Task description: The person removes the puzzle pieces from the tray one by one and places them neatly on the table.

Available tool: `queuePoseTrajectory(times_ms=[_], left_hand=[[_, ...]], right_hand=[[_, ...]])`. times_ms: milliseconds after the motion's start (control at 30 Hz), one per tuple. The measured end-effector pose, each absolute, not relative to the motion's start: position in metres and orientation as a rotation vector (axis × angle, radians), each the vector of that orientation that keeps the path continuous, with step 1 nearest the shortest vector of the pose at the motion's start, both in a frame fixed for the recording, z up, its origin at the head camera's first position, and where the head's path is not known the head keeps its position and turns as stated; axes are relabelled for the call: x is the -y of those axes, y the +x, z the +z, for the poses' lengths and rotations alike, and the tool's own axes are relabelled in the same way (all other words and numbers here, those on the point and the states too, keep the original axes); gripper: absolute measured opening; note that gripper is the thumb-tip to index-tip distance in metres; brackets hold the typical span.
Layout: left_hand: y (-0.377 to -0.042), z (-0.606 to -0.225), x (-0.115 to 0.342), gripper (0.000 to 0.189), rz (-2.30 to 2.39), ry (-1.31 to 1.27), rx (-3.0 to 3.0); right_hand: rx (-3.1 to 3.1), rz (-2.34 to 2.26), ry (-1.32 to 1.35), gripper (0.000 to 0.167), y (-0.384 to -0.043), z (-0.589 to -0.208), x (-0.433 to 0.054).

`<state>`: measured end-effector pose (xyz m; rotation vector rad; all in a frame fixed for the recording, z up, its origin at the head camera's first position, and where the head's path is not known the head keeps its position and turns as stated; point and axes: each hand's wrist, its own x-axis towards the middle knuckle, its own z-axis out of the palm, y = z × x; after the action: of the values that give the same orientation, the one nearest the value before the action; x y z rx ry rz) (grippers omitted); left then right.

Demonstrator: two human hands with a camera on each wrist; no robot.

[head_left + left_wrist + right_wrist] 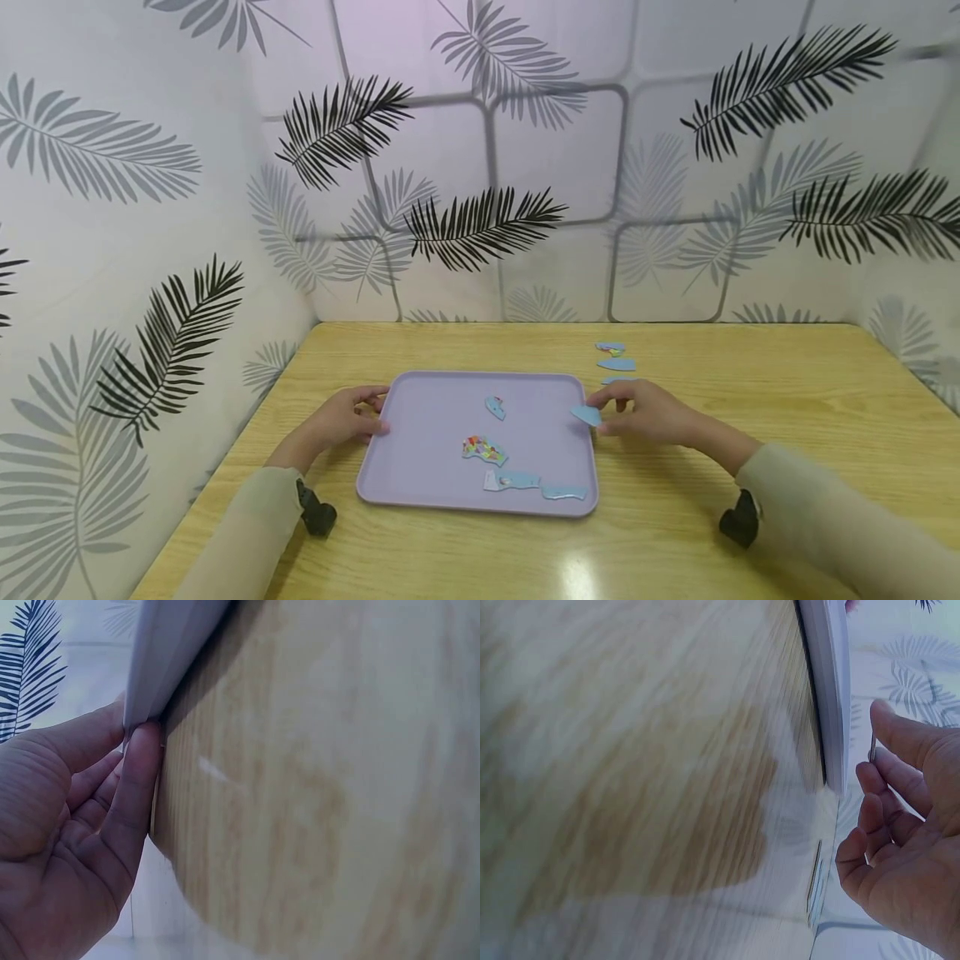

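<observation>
A lilac tray (427, 417) lies on the wooden table. At its left rim my left hand (351, 415) pinches the edge between thumb and fingers; in the left wrist view the hand (82, 802) meets the tray corner (154, 675). Just over the right rim, my right hand (645, 412) pinches a flat light-blue puzzle piece (586, 415). That puzzle piece (872, 746) appears edge-on in the right wrist view, between thumb and forefinger. On the tray are a multicoloured piece (486, 450), a small blue piece (495, 407), a blue-and-white piece (512, 480) and a long blue piece (564, 492).
Behind my right hand, several flat pieces lie in a column on the table (750, 367), among them a blue piece (617, 364) and a patterned piece (611, 348). A wall with leaf patterns (525, 167) rises at the table's back edge.
</observation>
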<state>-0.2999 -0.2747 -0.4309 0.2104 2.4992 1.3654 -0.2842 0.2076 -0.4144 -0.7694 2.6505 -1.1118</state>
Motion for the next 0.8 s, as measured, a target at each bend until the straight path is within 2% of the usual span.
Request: queuePoseTrajectory(times_ms=[800], left_hand=[[-0.300, -0.431, 0.276, 0.069, 1.379, 0.213, -2.480]], right_hand=[[-2.648, -1.041, -0.770, 0.038, -0.314, -0.420, -0.253]])
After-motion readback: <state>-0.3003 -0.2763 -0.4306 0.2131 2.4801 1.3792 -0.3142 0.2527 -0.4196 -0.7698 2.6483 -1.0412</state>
